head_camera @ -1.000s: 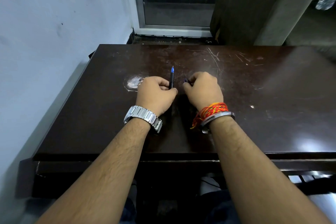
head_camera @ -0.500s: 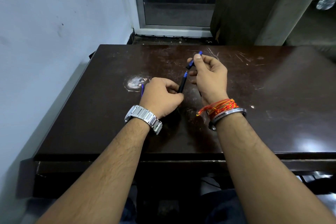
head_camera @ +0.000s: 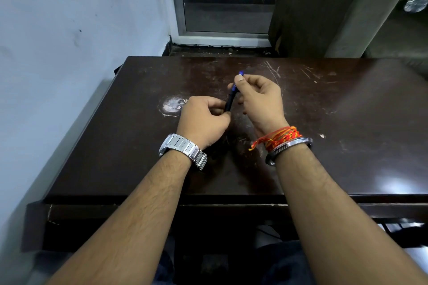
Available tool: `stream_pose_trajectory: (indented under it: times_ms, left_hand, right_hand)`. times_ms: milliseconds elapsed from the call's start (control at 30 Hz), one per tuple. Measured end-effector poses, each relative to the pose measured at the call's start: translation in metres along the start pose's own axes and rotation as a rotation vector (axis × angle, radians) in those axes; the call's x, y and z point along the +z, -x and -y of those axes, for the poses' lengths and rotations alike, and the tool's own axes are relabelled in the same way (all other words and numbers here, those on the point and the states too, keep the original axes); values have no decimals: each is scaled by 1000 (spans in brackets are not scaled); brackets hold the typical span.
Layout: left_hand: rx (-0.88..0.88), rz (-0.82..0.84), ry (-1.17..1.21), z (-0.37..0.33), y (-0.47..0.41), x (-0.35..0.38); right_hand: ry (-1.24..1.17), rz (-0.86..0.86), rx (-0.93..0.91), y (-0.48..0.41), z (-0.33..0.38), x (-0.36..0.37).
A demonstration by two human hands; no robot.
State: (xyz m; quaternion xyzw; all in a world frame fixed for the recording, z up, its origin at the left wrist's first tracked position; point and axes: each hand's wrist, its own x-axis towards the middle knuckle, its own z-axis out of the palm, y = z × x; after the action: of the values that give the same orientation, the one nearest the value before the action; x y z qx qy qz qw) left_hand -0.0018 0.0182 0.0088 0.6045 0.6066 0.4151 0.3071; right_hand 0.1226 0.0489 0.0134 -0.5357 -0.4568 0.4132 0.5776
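Dark wooden desk (head_camera: 347,146) lies under both forearms, which reach forward with the hands close together just right of its pale worn patch (head_camera: 172,105). The left hand (head_camera: 203,120) grips a pen barrel (head_camera: 228,105) in curled fingers. The right hand (head_camera: 259,99), raised, pinches a blue-tipped cap (head_camera: 240,73). The cap has come nearer the barrel's top than half a second ago.

We note the pen (head_camera: 228,104) black in the barrel; its cap (head_camera: 240,73) blue at the tip; table (head_camera: 347,122) dark brown with pale scratches (head_camera: 272,69) and one whitish round blotch (head_camera: 172,105); watch (head_camera: 183,149) silver; wrist threads (head_camera: 278,137) red, orange, yellow; bangle (head_camera: 289,147) steel grey; wall (head_camera: 58,53) pale blue-white.
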Motion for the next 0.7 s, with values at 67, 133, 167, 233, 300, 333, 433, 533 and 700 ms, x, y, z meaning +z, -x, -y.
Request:
stream_pose_trajectory:
  times_ms: [67,133,167,233,300,333,433,533,700]
  left_hand:
    - [-9,-25,70,1,0,-1]
    - [-3,-39,116,2,0,-1]
    - [1,-45,130,2,1,-1]
    - [2,-58,145,3,1,0]
    - [0,-68,147,4,1,2]
    - [-2,-75,146,3,1,2]
    - [2,-96,137,4,1,4]
    - [-13,-107,98,6,1,3]
    - [-78,-147,24,1,-2,-6]
  right_hand:
    - [13,61,-18,2,-2,1]
    - [20,119,-32,3,-3,3]
    - [14,140,-34,4,-3,3]
    - [4,170,-34,4,-2,5]
    - [30,181,-51,5,-1,6]
    - [51,180,-67,6,-1,6]
    - [92,182,-92,6,-2,9]
    - [104,190,-83,6,-2,11]
    - [110,200,-35,5,-8,15]
